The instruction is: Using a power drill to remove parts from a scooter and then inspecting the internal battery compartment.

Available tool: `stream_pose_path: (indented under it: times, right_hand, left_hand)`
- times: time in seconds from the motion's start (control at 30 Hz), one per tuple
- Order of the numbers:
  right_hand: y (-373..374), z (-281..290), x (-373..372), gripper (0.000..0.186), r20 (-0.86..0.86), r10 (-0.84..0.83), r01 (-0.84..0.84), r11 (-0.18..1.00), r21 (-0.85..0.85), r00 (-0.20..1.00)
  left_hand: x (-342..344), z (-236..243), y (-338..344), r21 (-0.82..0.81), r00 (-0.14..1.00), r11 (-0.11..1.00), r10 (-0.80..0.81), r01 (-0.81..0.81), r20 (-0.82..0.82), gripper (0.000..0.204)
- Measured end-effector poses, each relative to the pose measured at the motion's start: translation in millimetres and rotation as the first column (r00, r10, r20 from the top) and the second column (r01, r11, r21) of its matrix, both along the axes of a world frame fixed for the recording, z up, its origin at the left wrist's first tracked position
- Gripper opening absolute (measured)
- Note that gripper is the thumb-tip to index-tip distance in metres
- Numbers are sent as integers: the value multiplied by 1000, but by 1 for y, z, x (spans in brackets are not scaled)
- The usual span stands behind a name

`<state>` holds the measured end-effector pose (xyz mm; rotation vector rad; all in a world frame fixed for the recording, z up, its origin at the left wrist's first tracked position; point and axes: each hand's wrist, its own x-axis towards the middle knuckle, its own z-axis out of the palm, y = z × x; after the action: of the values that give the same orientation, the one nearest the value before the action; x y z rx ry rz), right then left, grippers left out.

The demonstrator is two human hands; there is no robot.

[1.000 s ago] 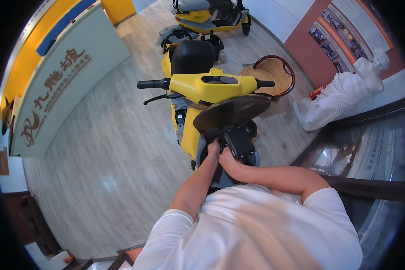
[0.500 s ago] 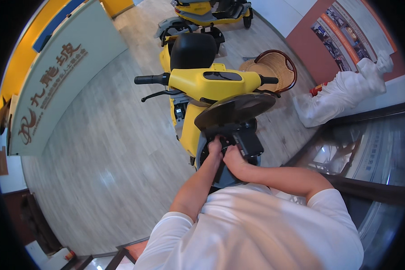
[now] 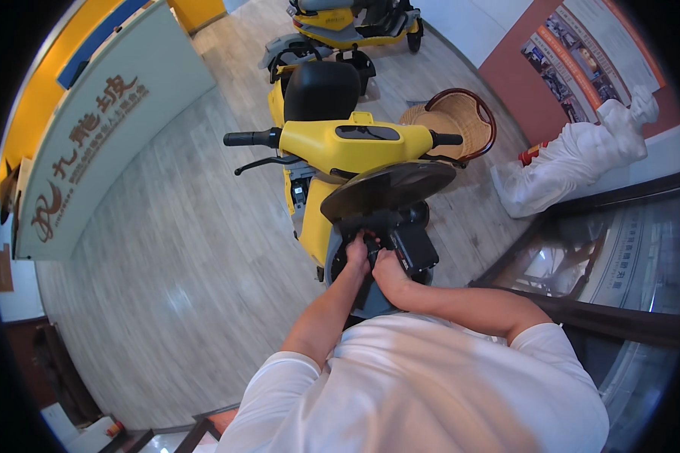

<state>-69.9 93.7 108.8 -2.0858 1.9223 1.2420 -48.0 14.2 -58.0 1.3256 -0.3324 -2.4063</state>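
A yellow scooter (image 3: 355, 145) stands front toward me, handlebars turned across the view. Below its dark rounded front panel (image 3: 389, 190), both my hands meet close together in a dark recess. The fingers of my left hand (image 3: 357, 253) are curled at a small dark part, which they largely hide. Just right of it, my right hand (image 3: 390, 272) is closed like a fist, knuckles up; what it grips is hidden. Beside the right hand, a black box-shaped unit (image 3: 415, 247) sits tilted on the scooter's front.
A black seat (image 3: 323, 90) rises behind the handlebars, with another yellow scooter (image 3: 332, 19) beyond. To the right are a wicker chair (image 3: 461, 124), a white statue (image 3: 574, 151) and a dark-framed glass panel (image 3: 574, 260). A curved pale counter (image 3: 121, 113) stands left on the wood-look floor (image 3: 181, 302).
The view has shifted slightly, so the scooter sits a little further left. Both my hands stay in the same recess, with the right hand a touch lower on it.
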Motion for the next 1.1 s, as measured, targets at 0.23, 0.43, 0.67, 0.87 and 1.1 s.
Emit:
stream_pose_path:
  times: [0.23, 0.43, 0.67, 0.87, 1.1]
  right_hand:
    - [14, -13, -6, 31, -80, 101, -110, 987, -118, 992]
    - [-4, 7, -15, 30, 30, 0, -1, 1000, 27, 1000]
    - [4, -14, -28, 29, 15, -7, 9, 994, -110, 1000]
    - [12, -16, -39, 29, 140, -79, 99, 985, -144, 987]
    - [23, -14, -57, 20, 298, -20, 93, 968, -232, 954]
  left_hand:
    - [-4, 9, 2, 4, 998, 1000, 20, -20, 53, 25]
    - [-6, 9, -4, -111, 994, 994, 12, 0, 106, 24]
    - [-10, 5, -2, -179, 980, 984, 41, -5, 197, 25]
    - [6, 25, 11, 127, 997, 992, 24, -14, -77, 37]
    - [17, 33, 27, -49, 940, 941, -331, 336, 83, 56]
